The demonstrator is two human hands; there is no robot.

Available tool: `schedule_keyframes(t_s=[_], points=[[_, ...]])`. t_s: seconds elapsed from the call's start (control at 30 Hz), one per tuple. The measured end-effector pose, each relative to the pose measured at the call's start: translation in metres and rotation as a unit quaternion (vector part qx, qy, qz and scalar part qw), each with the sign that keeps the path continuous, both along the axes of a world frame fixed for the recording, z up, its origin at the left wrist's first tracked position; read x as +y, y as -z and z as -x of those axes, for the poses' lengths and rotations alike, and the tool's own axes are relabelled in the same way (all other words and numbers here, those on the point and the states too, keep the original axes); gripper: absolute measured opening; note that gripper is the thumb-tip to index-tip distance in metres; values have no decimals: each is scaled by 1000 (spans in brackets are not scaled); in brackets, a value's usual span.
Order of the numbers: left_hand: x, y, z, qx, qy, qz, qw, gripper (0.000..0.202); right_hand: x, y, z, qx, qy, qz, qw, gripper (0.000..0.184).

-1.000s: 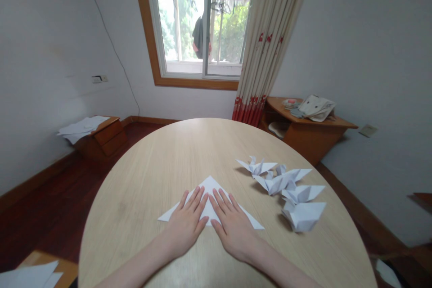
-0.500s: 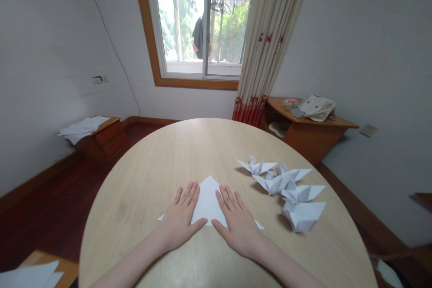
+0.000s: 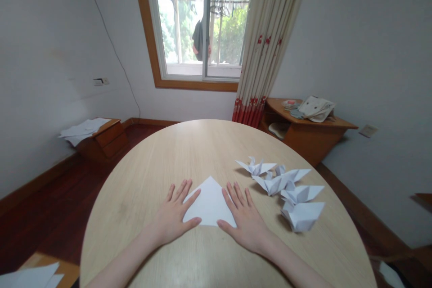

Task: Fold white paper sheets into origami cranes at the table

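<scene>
A white sheet of paper (image 3: 209,204), folded to a triangle, lies flat on the round wooden table (image 3: 162,157) with its point facing away from me. My left hand (image 3: 173,216) rests palm down over its left part, fingers spread, thumb and forefinger on the paper. Over the right part lies my right hand (image 3: 245,218), also flat with fingers apart. Both outer corners of the triangle are hidden under the hands. To the right of my right hand stand several folded white paper cranes (image 3: 305,216), grouped closely together.
Behind the table are a window and a long curtain (image 3: 266,45). A corner shelf (image 3: 310,132) with a cloth bag stands at the back right. Papers lie on a small cabinet (image 3: 104,137) at the left, and more sheets (image 3: 30,276) are at the lower left.
My hands have slid apart, the left one to the left and the right one to the right, baring more of the paper's middle. The cranes have stayed in place.
</scene>
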State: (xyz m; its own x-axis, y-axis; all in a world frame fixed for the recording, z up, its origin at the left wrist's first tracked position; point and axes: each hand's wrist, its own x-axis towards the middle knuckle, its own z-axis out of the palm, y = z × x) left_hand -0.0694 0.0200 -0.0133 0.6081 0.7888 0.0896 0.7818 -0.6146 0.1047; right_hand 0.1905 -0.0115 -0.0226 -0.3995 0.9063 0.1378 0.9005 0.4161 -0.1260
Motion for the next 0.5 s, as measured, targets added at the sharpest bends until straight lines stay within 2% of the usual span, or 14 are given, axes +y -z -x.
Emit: schedule_keyframes(t_s=[0.17, 0.4, 0.5], points=[[8, -8, 11, 1, 1, 31, 1000, 64, 2, -1, -12, -10, -29, -8, 999, 70], [14, -2, 18, -4, -2, 28, 1000, 56, 5, -6, -22, -22, -32, 12, 999, 60], [15, -2, 18, 3, -3, 36, 999, 56, 7, -7, -27, -25, -25, 14, 999, 63]])
